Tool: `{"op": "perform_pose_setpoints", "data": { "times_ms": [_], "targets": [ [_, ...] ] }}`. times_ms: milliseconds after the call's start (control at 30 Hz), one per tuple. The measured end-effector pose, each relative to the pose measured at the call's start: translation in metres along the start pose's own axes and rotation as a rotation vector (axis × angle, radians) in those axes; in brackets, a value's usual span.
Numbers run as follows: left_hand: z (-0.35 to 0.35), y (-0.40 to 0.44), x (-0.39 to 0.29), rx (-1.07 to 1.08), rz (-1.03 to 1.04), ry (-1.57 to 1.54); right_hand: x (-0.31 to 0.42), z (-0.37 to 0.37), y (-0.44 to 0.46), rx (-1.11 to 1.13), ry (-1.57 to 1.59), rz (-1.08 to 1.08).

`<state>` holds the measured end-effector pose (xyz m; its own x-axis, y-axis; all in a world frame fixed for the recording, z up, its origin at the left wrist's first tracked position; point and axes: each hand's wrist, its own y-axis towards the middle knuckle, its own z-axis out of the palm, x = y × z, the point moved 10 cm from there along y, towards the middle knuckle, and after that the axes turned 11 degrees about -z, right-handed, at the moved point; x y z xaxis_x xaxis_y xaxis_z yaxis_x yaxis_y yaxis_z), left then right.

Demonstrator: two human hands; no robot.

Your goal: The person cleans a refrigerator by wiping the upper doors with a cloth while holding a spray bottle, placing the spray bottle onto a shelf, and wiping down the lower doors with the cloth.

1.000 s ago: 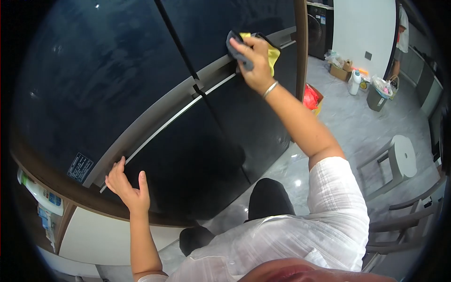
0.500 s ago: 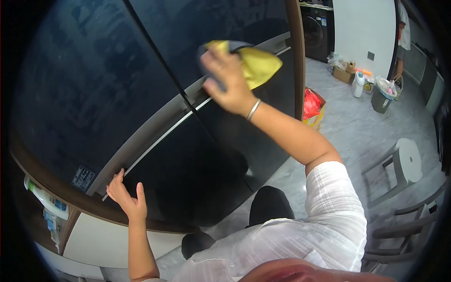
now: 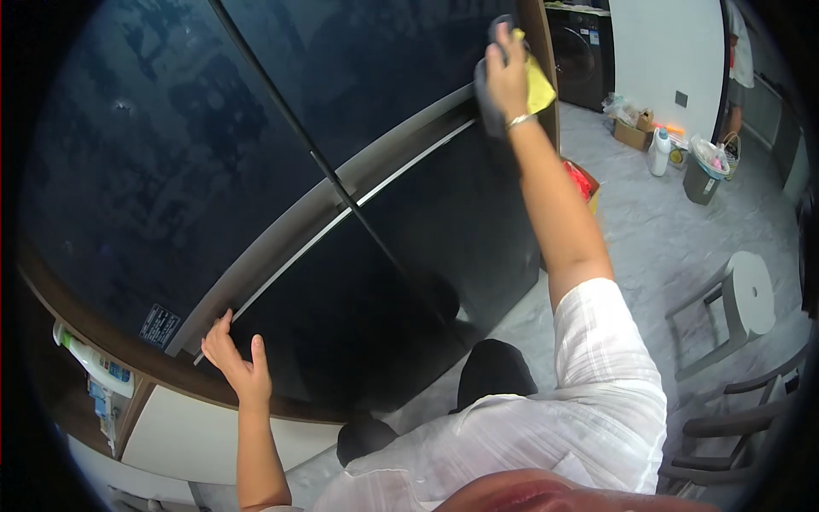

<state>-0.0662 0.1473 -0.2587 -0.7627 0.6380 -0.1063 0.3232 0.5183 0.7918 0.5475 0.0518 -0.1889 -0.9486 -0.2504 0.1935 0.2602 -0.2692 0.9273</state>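
A dark, glossy double-door refrigerator [image 3: 444, 205] fills the middle of the head view, with streaky smudges on its upper doors. My right hand [image 3: 509, 84] presses a yellow and grey cloth [image 3: 538, 88] against the far right side, by the end of the grey handle strip [image 3: 264, 235]. Part of the cloth is hidden under that hand. At the lower left, my left hand [image 3: 237, 360] rests its fingertips on the edge of the lower door near the strip's other end. Its thumb is spread and it grips nothing.
A wooden surround frames the refrigerator, with a shelf holding a white bottle [image 3: 101, 369] at left. To the right are a grey stool [image 3: 751, 294], dark chairs, a trash bin [image 3: 703, 184], a white jug [image 3: 659, 154] and a cardboard box [image 3: 631, 135]. Another person stands at the far right edge.
My right hand has swept the cloth up and to the right along the refrigerator to its right edge. My left hand stays at the same door edge.
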Motion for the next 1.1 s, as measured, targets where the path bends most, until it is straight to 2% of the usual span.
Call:
{"op": "perform_pose_setpoints", "data": {
  "times_ms": [33, 67, 100, 167, 200, 267, 300, 333, 400, 467, 533, 600, 667, 733, 767, 867, 900, 933, 967, 1000, 1033, 1067, 1100],
  "targets": [
    [0.000, 0.000, 0.000, -0.002, 0.003, -0.004, 0.049, 0.006, -0.009, 0.013, 0.045, -0.077],
    [0.000, 0.000, -0.001, -0.001, 0.006, -0.007, 0.096, 0.016, -0.021, 0.076, 0.106, -0.221],
    [0.000, 0.000, 0.000, -0.003, 0.001, -0.006, 0.138, 0.029, -0.035, 0.176, 0.181, -0.267],
    [0.002, -0.001, 0.002, -0.006, -0.009, 0.001, 0.220, 0.048, -0.069, 0.428, 0.319, -0.421],
    [0.002, -0.001, 0.003, -0.001, -0.017, -0.003, 0.237, 0.061, -0.087, 0.606, 0.390, -0.406],
    [0.001, 0.000, 0.004, 0.009, -0.035, -0.005, 0.236, 0.067, -0.085, 0.525, 0.568, -0.438],
    [0.001, 0.000, 0.004, 0.012, -0.033, -0.011, 0.234, 0.052, -0.067, 0.477, 0.265, -0.629],
    [0.001, 0.000, 0.004, 0.013, -0.033, -0.018, 0.215, 0.055, -0.060, 0.427, 0.211, -0.604],
    [0.000, -0.002, 0.004, 0.019, -0.036, -0.027, 0.174, 0.046, -0.040, 0.400, 0.131, -0.492],
    [0.000, 0.000, 0.002, 0.023, -0.040, -0.033, 0.111, 0.033, -0.026, 0.210, 0.067, -0.344],
    [0.000, 0.000, 0.002, 0.021, -0.049, -0.037, 0.050, 0.016, -0.013, 0.047, -0.015, -0.322],
    [-0.002, 0.000, 0.002, 0.022, -0.045, -0.043, -0.008, -0.009, 0.000, 0.020, -0.127, -0.150],
    [-0.002, 0.001, 0.002, 0.024, -0.030, -0.051, -0.062, -0.025, 0.004, -0.018, -0.142, -0.064],
    [-0.001, 0.001, 0.002, 0.024, -0.023, -0.049, -0.140, -0.033, -0.007, 0.129, -0.185, 0.213],
    [-0.001, 0.000, 0.002, 0.025, -0.022, -0.047, -0.155, -0.044, -0.009, 0.276, -0.414, 0.286],
    [-0.001, 0.000, 0.002, 0.025, -0.009, -0.034, -0.124, -0.093, -0.014, 0.506, -0.735, 0.496],
    [-0.001, 0.000, 0.003, 0.020, -0.003, -0.029, -0.147, -0.101, -0.024, 0.621, -0.767, 0.463],
    [0.000, 0.001, 0.003, 0.015, 0.002, -0.025, -0.187, -0.096, -0.054, 0.999, -0.763, 0.401],
    [0.001, 0.001, 0.003, 0.014, 0.008, -0.022, -0.154, -0.103, -0.086, 1.406, -0.772, 0.493],
    [0.001, 0.000, 0.004, 0.012, 0.009, -0.021, -0.138, -0.123, -0.115, 1.528, -0.661, 0.662],
    [0.002, 0.000, 0.005, 0.009, 0.007, -0.022, -0.094, -0.138, -0.135, 1.617, -0.559, 0.866],
    [0.002, 0.000, 0.006, 0.005, 0.001, -0.020, -0.119, -0.163, -0.163, 1.545, -0.629, 0.952],
    [0.003, 0.000, 0.006, 0.007, 0.002, -0.023, -0.092, -0.167, -0.186, 1.425, -0.296, 1.174]
  ]
}}
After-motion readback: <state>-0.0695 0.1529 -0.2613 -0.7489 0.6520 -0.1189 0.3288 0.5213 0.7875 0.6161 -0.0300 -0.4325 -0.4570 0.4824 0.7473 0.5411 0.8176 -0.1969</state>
